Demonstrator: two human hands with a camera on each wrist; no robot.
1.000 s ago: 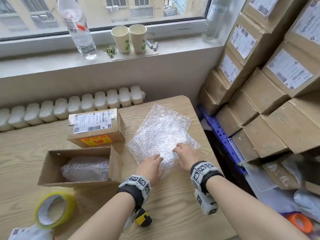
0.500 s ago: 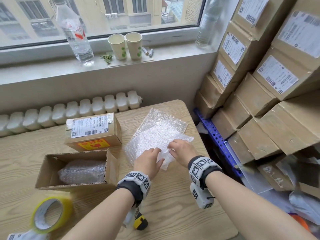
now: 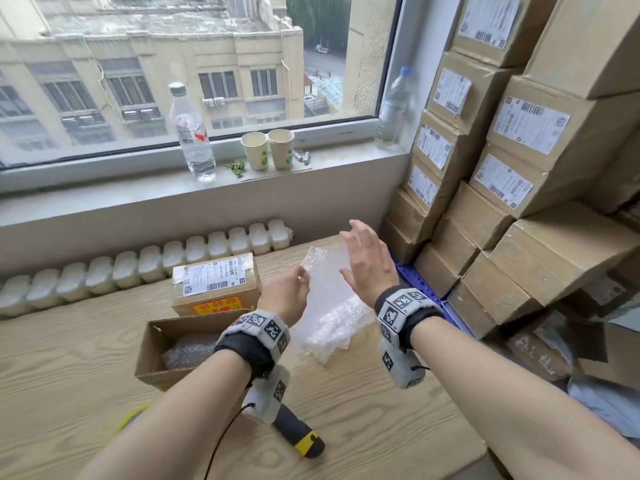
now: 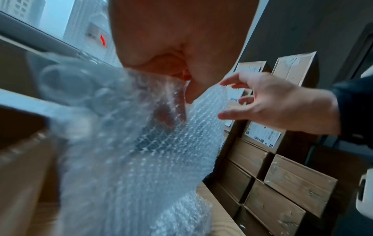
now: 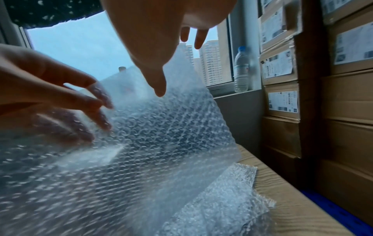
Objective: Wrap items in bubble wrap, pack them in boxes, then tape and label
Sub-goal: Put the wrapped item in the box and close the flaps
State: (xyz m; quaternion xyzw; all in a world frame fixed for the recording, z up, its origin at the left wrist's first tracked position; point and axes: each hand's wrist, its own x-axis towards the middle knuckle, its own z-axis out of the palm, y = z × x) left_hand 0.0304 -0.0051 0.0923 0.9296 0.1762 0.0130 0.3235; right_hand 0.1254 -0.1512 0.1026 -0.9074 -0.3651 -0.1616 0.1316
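**packrat_88:** So where's the bubble wrap sheet (image 3: 325, 285) at? Looks lifted off the wooden table (image 3: 381, 410), near the right edge, with more wrap (image 3: 332, 330) lying under it.

**tapegun_tom:** Yep. The left hand (image 3: 287, 299) pinches its left edge between thumb and fingers, I'd guess to peel one sheet off the pile. The right hand (image 3: 370, 261) is spread wide just beside the sheet, holding nothing; it's blurry, so can't swear it isn't brushing it.

**packrat_88:** And the boxes?

**tapegun_tom:** An open cardboard box (image 3: 156, 351) with a wrapped bundle (image 3: 187, 351) sits to the left, a labelled box (image 3: 214, 285) behind it. A yellow tape roll (image 3: 130, 415) peeks out near the left arm.
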